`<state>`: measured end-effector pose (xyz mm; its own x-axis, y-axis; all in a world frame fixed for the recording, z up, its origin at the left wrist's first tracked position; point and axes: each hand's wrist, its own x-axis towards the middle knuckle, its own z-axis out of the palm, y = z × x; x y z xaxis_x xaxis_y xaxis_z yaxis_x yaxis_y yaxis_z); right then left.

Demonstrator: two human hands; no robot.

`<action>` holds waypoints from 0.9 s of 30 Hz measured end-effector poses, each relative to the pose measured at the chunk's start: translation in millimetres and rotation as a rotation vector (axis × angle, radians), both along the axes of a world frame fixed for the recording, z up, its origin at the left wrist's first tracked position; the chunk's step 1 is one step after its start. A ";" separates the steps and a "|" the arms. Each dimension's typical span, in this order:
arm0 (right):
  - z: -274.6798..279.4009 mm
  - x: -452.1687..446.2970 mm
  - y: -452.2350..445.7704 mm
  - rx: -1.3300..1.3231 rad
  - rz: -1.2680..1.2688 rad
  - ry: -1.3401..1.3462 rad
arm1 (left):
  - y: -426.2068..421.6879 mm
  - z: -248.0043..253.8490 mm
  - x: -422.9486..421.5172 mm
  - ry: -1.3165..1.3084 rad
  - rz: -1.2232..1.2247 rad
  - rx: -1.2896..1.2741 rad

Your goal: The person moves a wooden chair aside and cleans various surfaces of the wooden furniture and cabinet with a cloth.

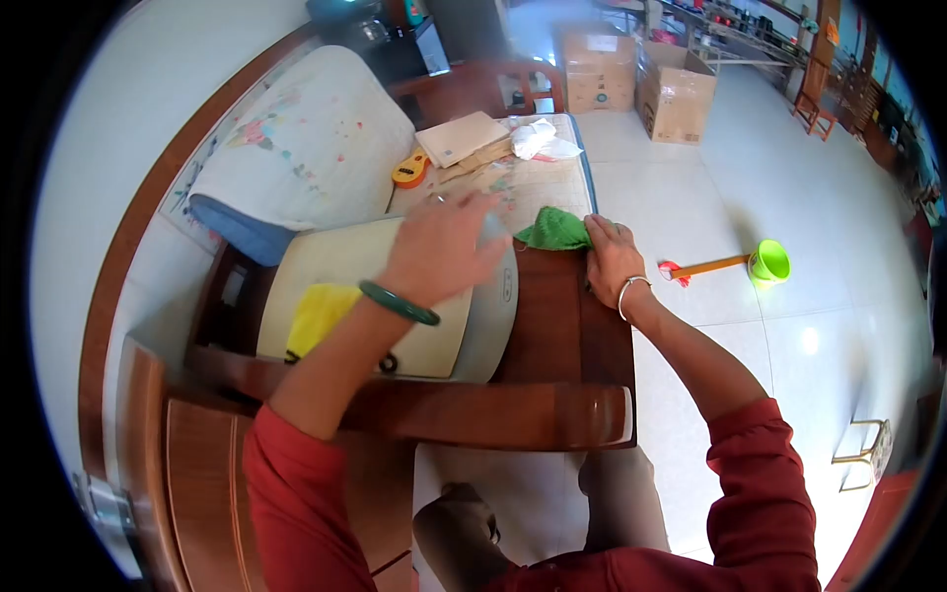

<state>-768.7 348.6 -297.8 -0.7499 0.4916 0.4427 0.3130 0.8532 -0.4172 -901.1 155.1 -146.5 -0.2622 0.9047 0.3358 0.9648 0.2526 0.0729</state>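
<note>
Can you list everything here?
Bench: one, brown, in front
Flowery cover: one, white, left
Mystery thing: one, cream, on bench
Yellow cloth: one, yellow, atop that
Green cloth: one, green, bench edge
Toy guitar: one, orange, beside cover
Flat packages: about two, beige, beside guitar
Bundle: one, white, beside packages
Boxes: two, brown, back floor
Bucket: one, lime, right floor
Stick: one, brown, beside bucket
Stool: one, pale, lower right
Chair: one, brown, back right
Clutter: uncountable, far back
Bracelets: two, green and silver, wrists
Sleeves: two, red
Legs: two, below
Left hand: one, blurred, over bench
Right hand: one, touching green cloth
</note>
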 end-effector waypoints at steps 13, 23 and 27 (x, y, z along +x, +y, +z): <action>-0.3 -5.1 -2.0 -0.032 -0.212 0.039 | -188.9 -56.3 210.3 -0.978 -0.068 0.265; 39.8 86.6 -60.2 0.044 -0.160 -0.464 | -297.1 -194.9 276.6 -1.366 0.449 0.339; 47.4 125.9 -78.8 -0.007 -0.076 -0.468 | -299.6 -188.8 285.7 -1.301 0.392 0.390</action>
<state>-642.8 269.8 -250.4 -0.8300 0.5542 0.0623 0.5299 0.8185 -0.2219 -615.5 -144.6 -335.3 -0.7830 0.6085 -0.1292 0.0284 0.2424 0.9698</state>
